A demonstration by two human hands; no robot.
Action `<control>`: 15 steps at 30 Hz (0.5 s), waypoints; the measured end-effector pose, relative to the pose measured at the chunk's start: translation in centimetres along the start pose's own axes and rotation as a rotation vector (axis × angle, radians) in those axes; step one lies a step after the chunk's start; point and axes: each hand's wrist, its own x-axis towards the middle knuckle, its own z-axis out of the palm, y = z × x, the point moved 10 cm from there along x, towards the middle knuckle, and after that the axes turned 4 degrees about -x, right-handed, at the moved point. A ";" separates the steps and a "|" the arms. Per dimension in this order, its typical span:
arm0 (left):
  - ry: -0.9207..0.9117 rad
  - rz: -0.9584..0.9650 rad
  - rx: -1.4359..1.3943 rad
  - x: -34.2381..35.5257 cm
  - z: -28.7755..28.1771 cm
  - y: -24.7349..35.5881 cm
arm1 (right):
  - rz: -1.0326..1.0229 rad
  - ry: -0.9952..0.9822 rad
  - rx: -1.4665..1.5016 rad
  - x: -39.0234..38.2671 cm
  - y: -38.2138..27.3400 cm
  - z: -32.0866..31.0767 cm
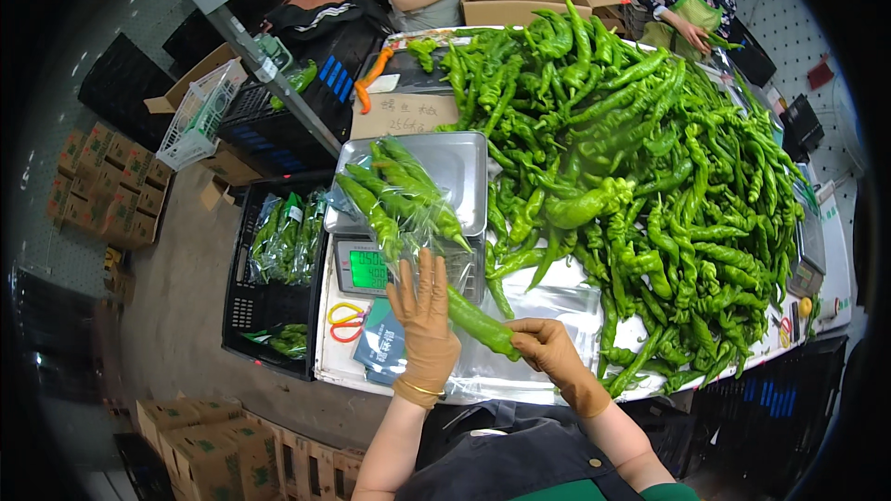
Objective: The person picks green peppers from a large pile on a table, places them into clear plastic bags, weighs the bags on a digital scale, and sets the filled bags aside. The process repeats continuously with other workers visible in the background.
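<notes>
Brown gloves cover both hands. My right hand (554,359) pinches one end of a long green pepper (480,323), which slants up and left over the table's front edge. My left hand (425,327) has its fingers stretched out flat, their tips by the lower end of a clear plastic bag (404,193) with several green peppers inside. That bag lies on the metal pan (471,156) of a digital scale, whose green display (369,268) is lit. Whether the left fingertips press on the bag is hard to tell. Clear plastic bags (566,320) lie beside the right hand.
A large heap of green peppers (650,195) fills the table to the right. Scissors (345,321) and dark green packets (382,343) lie left of my left hand. A black crate (243,311) holds bagged peppers. Two people work across the table near a cardboard box (520,9).
</notes>
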 end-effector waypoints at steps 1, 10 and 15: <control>0.029 0.002 -0.016 0.2 -0.7 -0.3 | -0.018 -0.035 0.021 0.5 -0.4 0.8; -0.084 0.118 -0.189 -0.7 -1.0 -0.6 | 0.119 0.093 0.472 -5.6 5.6 -7.3; -0.096 0.134 0.047 -2.6 -0.8 -1.3 | -0.169 0.179 0.935 -7.8 4.6 -12.5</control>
